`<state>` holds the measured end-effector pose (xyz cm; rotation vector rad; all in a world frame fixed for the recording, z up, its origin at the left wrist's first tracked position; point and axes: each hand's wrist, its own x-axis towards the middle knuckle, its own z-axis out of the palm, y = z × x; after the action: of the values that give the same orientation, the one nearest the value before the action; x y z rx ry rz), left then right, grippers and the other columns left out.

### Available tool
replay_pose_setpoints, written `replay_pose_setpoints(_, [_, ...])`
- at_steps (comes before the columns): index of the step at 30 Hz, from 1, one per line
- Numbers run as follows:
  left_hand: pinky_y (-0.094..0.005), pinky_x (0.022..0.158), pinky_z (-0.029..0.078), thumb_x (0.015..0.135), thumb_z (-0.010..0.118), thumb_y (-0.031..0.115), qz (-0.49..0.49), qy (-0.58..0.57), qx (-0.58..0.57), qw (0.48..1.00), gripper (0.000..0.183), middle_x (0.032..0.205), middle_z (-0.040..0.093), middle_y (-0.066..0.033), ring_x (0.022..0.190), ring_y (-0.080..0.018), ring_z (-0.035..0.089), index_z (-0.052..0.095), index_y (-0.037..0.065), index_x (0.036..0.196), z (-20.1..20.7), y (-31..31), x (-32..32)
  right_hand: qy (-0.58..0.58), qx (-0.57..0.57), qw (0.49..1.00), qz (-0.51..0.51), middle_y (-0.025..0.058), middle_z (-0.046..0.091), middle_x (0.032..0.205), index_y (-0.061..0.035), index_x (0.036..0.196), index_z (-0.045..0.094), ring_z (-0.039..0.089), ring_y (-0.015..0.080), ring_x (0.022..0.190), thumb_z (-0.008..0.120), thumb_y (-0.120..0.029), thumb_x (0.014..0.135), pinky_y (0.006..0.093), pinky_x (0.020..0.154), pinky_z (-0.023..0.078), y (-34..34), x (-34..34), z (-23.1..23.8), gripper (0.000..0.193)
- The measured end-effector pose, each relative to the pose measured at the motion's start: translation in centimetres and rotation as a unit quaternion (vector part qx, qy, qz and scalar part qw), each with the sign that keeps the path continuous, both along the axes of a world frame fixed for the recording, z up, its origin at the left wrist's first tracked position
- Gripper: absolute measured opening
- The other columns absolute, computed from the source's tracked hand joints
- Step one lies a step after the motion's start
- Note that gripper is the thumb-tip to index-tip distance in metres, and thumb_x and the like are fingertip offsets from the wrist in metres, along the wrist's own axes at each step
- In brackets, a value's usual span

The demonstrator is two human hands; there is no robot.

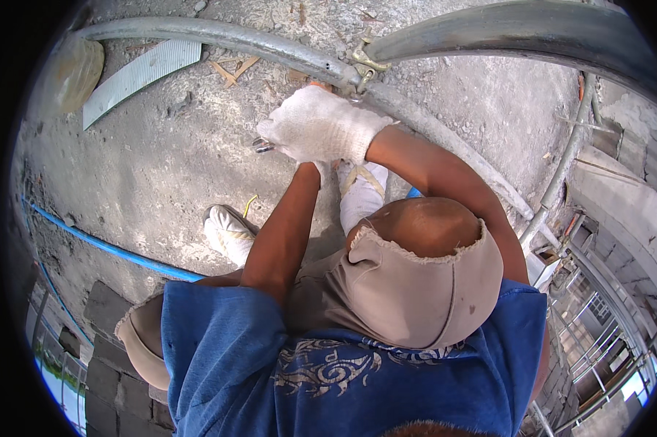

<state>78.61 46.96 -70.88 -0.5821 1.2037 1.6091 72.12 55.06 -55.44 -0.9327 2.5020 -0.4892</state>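
Note:
My right hand, in a white knitted glove, is closed with its fingers curled. A short shiny metal end sticks out beside its fingers; the rest of that piece is hidden, and I cannot tell its kind. My left forearm reaches up beneath the right glove, which covers the left hand, so its fingers do not show. Just beyond the gloved hand lies a grey metal pipe, with a metal clamp at its joint with a second pipe. A bit of something orange shows between glove and pipe.
A thick curved grey pipe crosses the far right. A corrugated sheet strip and wood scraps lie far left. A blue hose runs along the left. Grey blocks are stacked at lower left; scaffold tubes stand right.

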Motion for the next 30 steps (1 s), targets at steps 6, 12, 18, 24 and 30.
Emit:
replay_pose_setpoints(6, [-0.0352, 0.077, 0.060, 0.097, 0.071, 0.019, -0.030, 0.003, 0.009, 1.000, 0.047, 0.115, 0.066, -0.0158, 0.092, -0.0220, 0.069, 0.051, 0.003, 0.137, 0.5, 0.6, 0.0, 0.056, -0.040, 0.988, -0.136, 0.0140, 0.072, 0.079, -0.0069, 0.094, 0.069, 0.074, 0.0332, 0.076, 0.059, -0.038, 0.098, 0.0489, 0.065, 0.057, 2.0, 0.8, -1.1, 0.033])
replay_pose_setpoints(12, [-0.0366, 0.082, 0.059, 0.096, 0.072, 0.019, -0.032, 0.129, 0.075, 0.988, 0.054, 0.118, 0.065, -0.0166, 0.097, -0.0232, 0.069, 0.050, 0.002, 0.142, -0.5, 1.8, 0.5, -0.041, -0.124, 0.991, -0.019, 0.0129, 0.065, 0.064, -0.0077, 0.086, 0.066, 0.070, 0.0348, 0.064, 0.052, -0.050, 0.102, 0.0493, 0.061, 0.053, -2.3, 2.2, -0.7, 0.048])
replay_pose_setpoints(18, [-0.0431, 0.086, 0.056, 0.085, 0.079, 0.025, -0.079, 0.499, -0.176, 0.845, 0.055, 0.122, 0.065, -0.0165, 0.106, -0.0339, 0.066, 0.058, 0.006, 0.132, 1.7, 2.3, 1.2, -0.006, -0.216, 0.929, -0.299, 0.0137, 0.063, 0.063, -0.0081, 0.090, 0.065, 0.067, 0.0350, 0.064, 0.057, -0.044, 0.102, 0.0452, 0.058, 0.051, 5.1, 3.5, 0.8, 0.039])
replay_pose_setpoints(24, [-0.0426, 0.075, 0.057, 0.086, 0.079, 0.032, -0.081, 0.607, -0.286, 0.737, 0.032, 0.102, 0.070, -0.0100, 0.093, -0.0315, 0.069, 0.067, 0.011, 0.106, 5.2, 3.5, -1.2, -0.100, -0.336, 0.691, -0.632, 0.0003, 0.062, 0.065, -0.0019, 0.114, 0.073, 0.049, 0.0049, 0.054, 0.063, -0.035, 0.104, 0.0248, 0.049, 0.037, 12.1, 10.4, 0.7, 0.036])
replay_pose_setpoints(30, [-0.0450, 0.067, 0.056, 0.086, 0.078, 0.035, -0.070, 0.644, -0.317, 0.692, 0.030, 0.091, 0.069, -0.0074, 0.081, -0.0300, 0.070, 0.068, 0.013, 0.103, 6.1, 3.3, -1.7, -0.147, -0.336, 0.580, -0.727, -0.0009, 0.063, 0.068, 0.0025, 0.119, 0.070, 0.046, 0.0030, 0.051, 0.061, -0.040, 0.105, 0.0221, 0.047, 0.034, 12.4, 14.4, -0.3, 0.046])
